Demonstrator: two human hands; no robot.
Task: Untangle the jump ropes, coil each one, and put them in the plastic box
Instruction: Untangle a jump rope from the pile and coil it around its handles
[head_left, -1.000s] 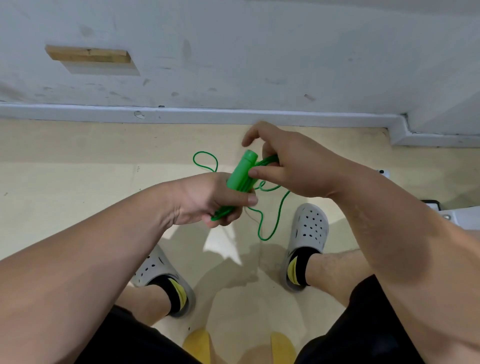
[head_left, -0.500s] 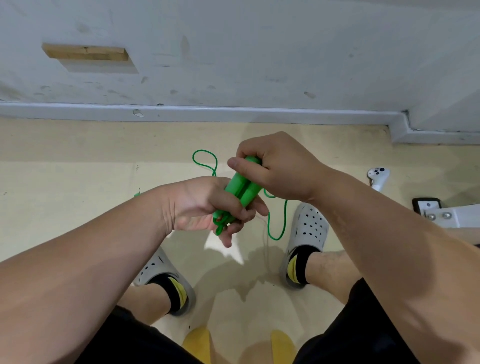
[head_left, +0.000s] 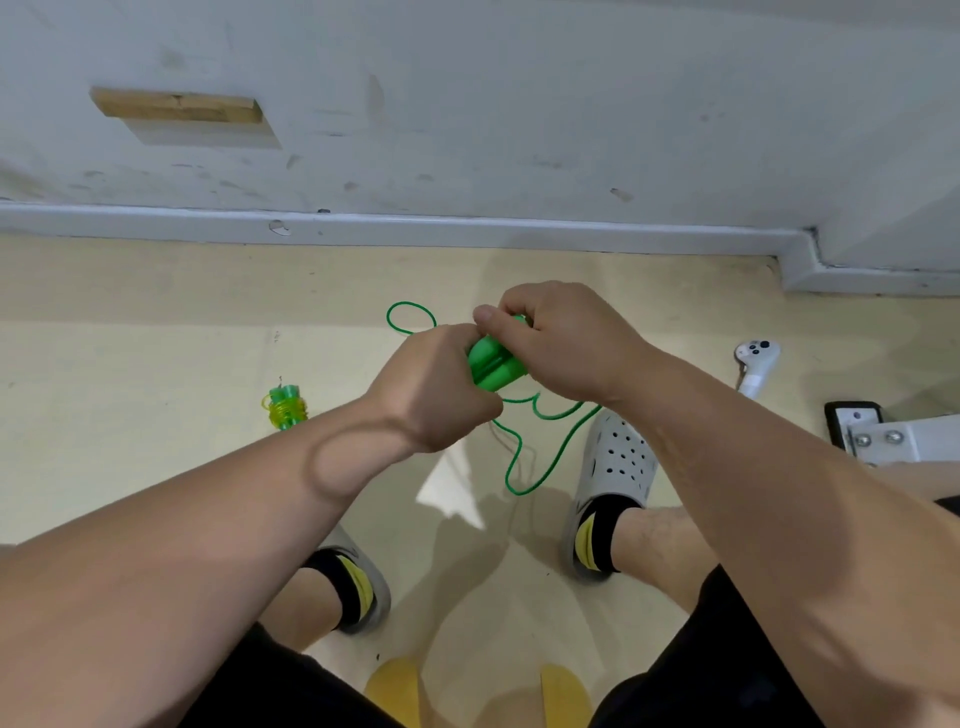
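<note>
Green plastic handles (head_left: 493, 366) of a jump rope sit side by side, held in the air between both hands, over the pale floor (head_left: 156, 364). The left hand (head_left: 436, 389) grips their near ends with its fingers curled under. The right hand (head_left: 561, 343) is curled over their far ends, its thumb pressed along the top. The thin green cord (head_left: 540, 452) hangs from the handles in slack loops. One loop rises beyond the left hand, and a longer one drops beside the right foot's white clog (head_left: 618, 462). Whether the cord touches the floor is hard to judge from this angle.

A second rope, a yellow-green coiled bundle (head_left: 284, 408), lies on the floor to the left, well apart from the hands and just beyond the left forearm. Bare floor runs from it out to the left edge of the view and back to the grey skirting board (head_left: 467, 231) at the foot of the wall.

On the right the room is tighter. A white game controller (head_left: 756, 364) lies near the right forearm. Beside it a black block (head_left: 852, 415) meets a white bolted bracket (head_left: 904, 439) at the frame's edge. The skirting steps forward at the far right corner. A yellow seat edge (head_left: 395, 686) shows between the knees.
</note>
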